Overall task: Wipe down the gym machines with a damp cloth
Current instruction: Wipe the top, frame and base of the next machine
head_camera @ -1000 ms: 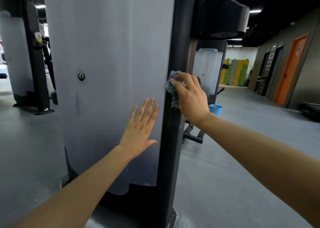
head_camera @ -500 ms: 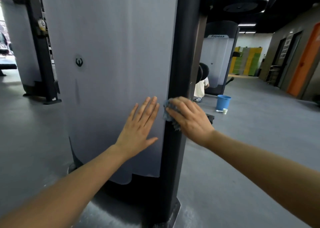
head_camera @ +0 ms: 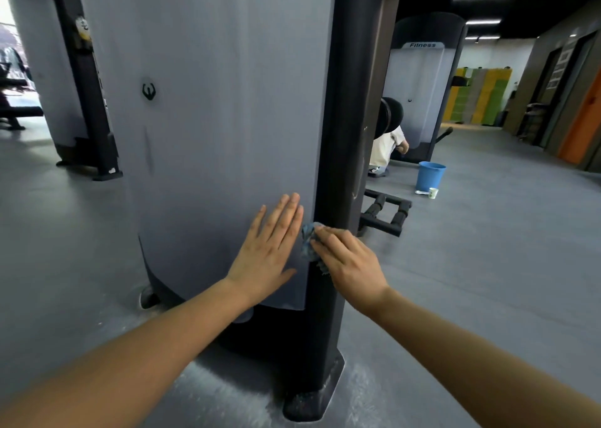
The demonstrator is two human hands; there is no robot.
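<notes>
Left hand: the left hand [head_camera: 265, 258] lies flat on the grey shroud [head_camera: 211, 102] just left of the black post [head_camera: 344, 135], fingers straight and together, holding nothing.
Right hand: the right hand [head_camera: 351, 265] has lightly bent fingers over the bunched cloth [head_camera: 307, 244], gripping it and pressing it onto the post; the thumb is hidden.
Cloth: blue-grey, low on the post's left edge, right at the seam with the shroud.
Step in hand: probably wiping down the post's lower stretch.
Doing it well: use firm, even pressure and overlapping strokes down to the post's foot [head_camera: 312, 392], brace with the flat left hand, and refold the cloth to a clean face.
Mark: a small dark emblem [head_camera: 149, 91] sits on the shroud, well left of the post; it has no readable letters.
Beyond the post: to its right are a crouched person [head_camera: 385, 149], a blue bucket [head_camera: 430, 176] and a small cup [head_camera: 433, 193].
Writing: farther right, a second machine [head_camera: 419, 102] reads "Fitness" across its top.
</notes>
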